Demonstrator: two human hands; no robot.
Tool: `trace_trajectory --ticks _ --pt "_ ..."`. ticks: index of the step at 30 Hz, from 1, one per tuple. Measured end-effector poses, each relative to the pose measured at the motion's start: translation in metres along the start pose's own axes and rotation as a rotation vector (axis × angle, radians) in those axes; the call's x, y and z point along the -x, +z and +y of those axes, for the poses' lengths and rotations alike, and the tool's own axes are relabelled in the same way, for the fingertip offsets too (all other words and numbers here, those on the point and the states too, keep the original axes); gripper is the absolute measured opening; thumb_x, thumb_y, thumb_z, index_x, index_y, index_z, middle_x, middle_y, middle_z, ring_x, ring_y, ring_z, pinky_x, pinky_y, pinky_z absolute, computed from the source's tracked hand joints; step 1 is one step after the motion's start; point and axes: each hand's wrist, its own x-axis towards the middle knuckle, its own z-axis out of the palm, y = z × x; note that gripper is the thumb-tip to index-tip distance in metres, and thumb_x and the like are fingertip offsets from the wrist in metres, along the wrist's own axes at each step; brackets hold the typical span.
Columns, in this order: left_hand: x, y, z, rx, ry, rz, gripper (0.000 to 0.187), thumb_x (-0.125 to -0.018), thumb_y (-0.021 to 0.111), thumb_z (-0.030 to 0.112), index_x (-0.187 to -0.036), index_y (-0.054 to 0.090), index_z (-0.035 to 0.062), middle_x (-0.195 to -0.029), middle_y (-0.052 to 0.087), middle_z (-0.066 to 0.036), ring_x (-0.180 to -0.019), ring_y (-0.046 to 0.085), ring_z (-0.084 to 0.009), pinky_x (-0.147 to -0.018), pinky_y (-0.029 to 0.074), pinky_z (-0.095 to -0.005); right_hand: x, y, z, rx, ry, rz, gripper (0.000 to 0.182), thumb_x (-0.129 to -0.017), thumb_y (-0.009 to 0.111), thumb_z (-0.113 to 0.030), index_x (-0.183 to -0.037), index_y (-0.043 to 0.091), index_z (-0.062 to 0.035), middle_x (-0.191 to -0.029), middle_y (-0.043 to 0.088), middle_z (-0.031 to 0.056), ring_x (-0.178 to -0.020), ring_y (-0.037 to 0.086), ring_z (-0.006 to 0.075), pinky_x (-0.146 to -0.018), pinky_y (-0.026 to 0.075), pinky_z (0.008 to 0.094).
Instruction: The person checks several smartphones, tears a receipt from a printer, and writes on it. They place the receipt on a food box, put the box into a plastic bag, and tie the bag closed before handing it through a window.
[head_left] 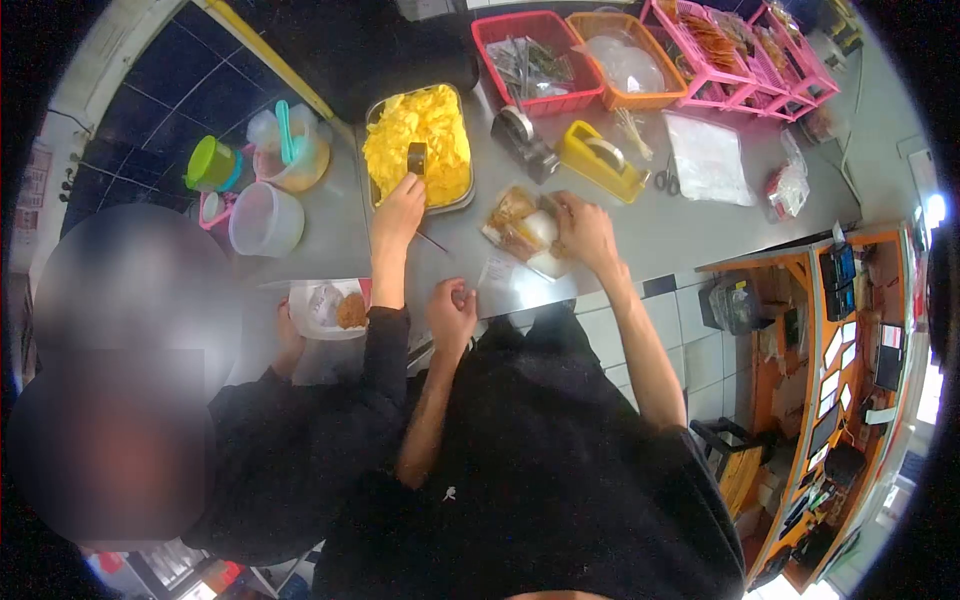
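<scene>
My right hand [587,236] grips the right side of a clear plastic food pack [524,228], which sits tilted near the counter's front edge. Inside it I see a white rounded mound and brown food. My left hand [453,318] hovers by the front edge, fingers curled in; whatever may be in them is hidden. Between my hands, a thin printed paper slip [503,274] lies below the pack. To the left, a co-worker's hand [400,208] holds a dark-handled tool [416,158] in a tray of yellow food [425,125].
The co-worker's other hand [289,340] holds a white box [326,311] with food. A black tape dispenser [524,143], yellow tape dispenser [604,165], scissors [667,182] and white bags [708,158] lie beyond. Red [528,62] and orange baskets [626,58] stand behind; plastic tubs [267,220] stand left.
</scene>
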Motion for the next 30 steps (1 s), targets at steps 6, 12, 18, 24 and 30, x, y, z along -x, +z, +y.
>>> trace_trajectory --ticks 6,12,18,24,30 --pt "0.011 0.008 0.009 -0.01 -0.036 -0.06 0.037 -0.081 0.074 0.011 -0.115 0.061 0.0063 -0.103 0.062 -0.01 -0.074 0.06 -0.019 -0.069 0.051 -0.0334 -0.016 -0.015 -0.009 0.08 0.084 -0.13 0.029 -0.086 0.054 -0.014 -0.112 0.068 -0.0104 -0.097 0.071 0.0181 -0.09 0.067 0.0401 -0.081 0.053 0.0488" --pt "0.011 0.028 -0.01 -0.046 0.111 0.029 0.048 -0.081 0.074 0.019 -0.123 0.056 0.0039 -0.11 0.062 -0.015 -0.085 0.065 -0.0274 -0.076 0.052 -0.0393 -0.003 -0.015 -0.012 0.126 0.109 -0.116 0.031 -0.09 0.055 -0.021 -0.117 0.065 -0.0106 -0.103 0.07 0.0194 -0.093 0.066 0.0404 -0.083 0.053 0.0489" --pt "-0.019 0.044 0.019 -0.084 0.014 0.03 0.053 -0.08 0.074 0.03 -0.123 0.055 0.0048 -0.115 0.06 -0.016 -0.107 0.06 -0.0326 -0.088 0.051 -0.044 0.023 0.025 -0.013 0.035 -0.073 -0.133 0.045 -0.088 0.061 -0.015 -0.129 0.05 -0.0025 -0.123 0.057 0.0237 -0.11 0.058 0.0432 -0.09 0.049 0.0491" --pt "-0.032 0.046 0.014 -0.168 -0.193 -0.264 0.036 -0.08 0.074 0.03 -0.103 0.063 0.0052 -0.098 0.064 -0.019 -0.095 0.063 -0.035 -0.085 0.051 -0.0449 0.027 0.038 -0.007 0.024 -0.058 -0.112 0.055 -0.085 0.067 -0.024 -0.131 0.047 -0.0012 -0.126 0.055 0.0238 -0.118 0.052 0.0424 -0.098 0.042 0.0509" --pt "-0.004 0.038 -0.023 0.129 -0.335 -0.172 0.056 -0.09 0.064 0.045 -0.119 0.062 -0.0032 -0.111 0.066 -0.021 -0.101 0.064 -0.0338 -0.092 0.049 -0.0449 0.056 0.084 0.04 0.46 -0.251 -0.036 0.088 -0.078 0.072 -0.043 -0.146 0.035 -0.0015 -0.153 0.031 0.0246 -0.143 0.026 0.0417 -0.112 0.018 0.0625"
